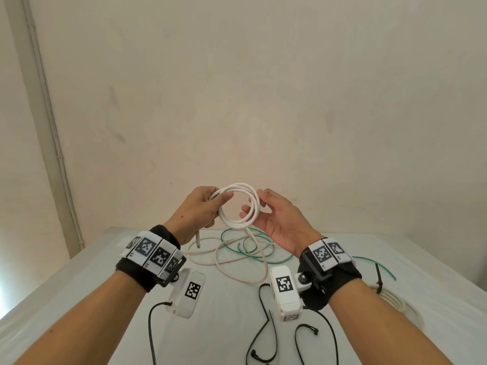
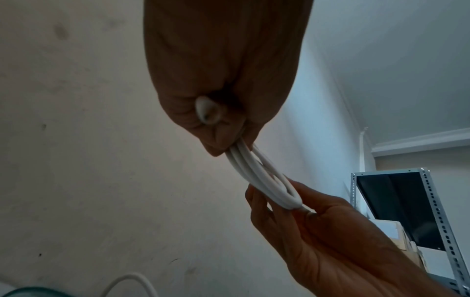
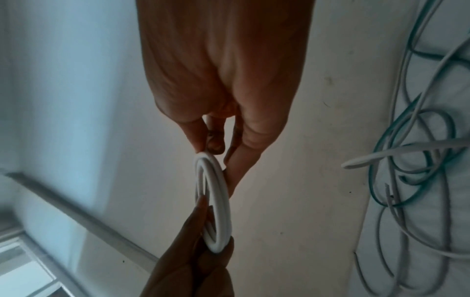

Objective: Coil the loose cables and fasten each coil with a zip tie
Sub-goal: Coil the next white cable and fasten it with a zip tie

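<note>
A white cable coil [image 1: 237, 186] of a few loops is held up above the table. My left hand [image 1: 210, 204] grips its left side, fingers curled round the strands [image 2: 264, 180]. My right hand [image 1: 259, 206] pinches the right side lightly between thumb and nearly straight fingers [image 3: 201, 138]. The same cable's loose white tail [image 1: 237, 270] hangs from the coil [image 3: 218, 201] and sprawls on the table. A green cable [image 1: 263, 256] lies tangled with it. Black zip ties [image 1: 266, 330] lie near the front, under my wrists.
The table [image 1: 79, 299] has a white cover and ends at a plain wall. At its right edge lies a white tied coil [image 1: 390, 299] with a black zip tie [image 1: 378, 275] on it. A metal shelf [image 2: 432, 201] stands to one side.
</note>
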`<state>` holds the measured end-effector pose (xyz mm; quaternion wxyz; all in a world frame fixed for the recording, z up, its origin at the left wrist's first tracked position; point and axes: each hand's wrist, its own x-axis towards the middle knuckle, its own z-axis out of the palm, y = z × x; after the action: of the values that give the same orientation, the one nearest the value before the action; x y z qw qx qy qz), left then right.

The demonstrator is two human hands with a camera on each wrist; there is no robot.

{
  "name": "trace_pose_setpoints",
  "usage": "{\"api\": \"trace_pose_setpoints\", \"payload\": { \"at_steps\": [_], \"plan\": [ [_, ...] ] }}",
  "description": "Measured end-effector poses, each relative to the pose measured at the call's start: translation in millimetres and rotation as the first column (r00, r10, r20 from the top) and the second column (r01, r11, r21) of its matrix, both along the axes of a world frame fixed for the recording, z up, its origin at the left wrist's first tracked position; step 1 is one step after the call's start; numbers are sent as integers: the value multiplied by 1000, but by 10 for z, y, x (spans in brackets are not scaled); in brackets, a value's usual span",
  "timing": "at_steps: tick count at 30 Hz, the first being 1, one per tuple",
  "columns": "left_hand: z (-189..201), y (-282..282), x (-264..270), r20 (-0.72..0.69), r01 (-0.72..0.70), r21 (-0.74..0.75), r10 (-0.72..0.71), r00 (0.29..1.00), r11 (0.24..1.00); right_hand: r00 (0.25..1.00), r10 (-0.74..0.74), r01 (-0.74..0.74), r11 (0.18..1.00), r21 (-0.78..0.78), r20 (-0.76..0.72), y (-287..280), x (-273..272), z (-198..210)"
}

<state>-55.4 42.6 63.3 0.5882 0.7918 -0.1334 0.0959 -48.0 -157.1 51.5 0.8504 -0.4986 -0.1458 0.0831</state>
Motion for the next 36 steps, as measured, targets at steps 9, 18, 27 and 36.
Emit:
{"api": "trace_pose_setpoints", "payload": {
  "at_steps": [9,18,27,36],
  "plan": [
    [180,79,26,-18,51,377,-48,999,925,951,-140,289,718,-633,275,66,104,233],
    [243,-37,-91,-2,154,269,-159,987,951,995,-40,80,849,-523,86,193,25,284],
    [49,-171,-101,-42,79,111,-75,996,991,948,-257,313,854,-416,186,249,-1,191],
    [-91,-464,-141,-71,80,-310,-107,992,947,889,-434,456,861,-224,142,397,-18,83]
  ]
}}
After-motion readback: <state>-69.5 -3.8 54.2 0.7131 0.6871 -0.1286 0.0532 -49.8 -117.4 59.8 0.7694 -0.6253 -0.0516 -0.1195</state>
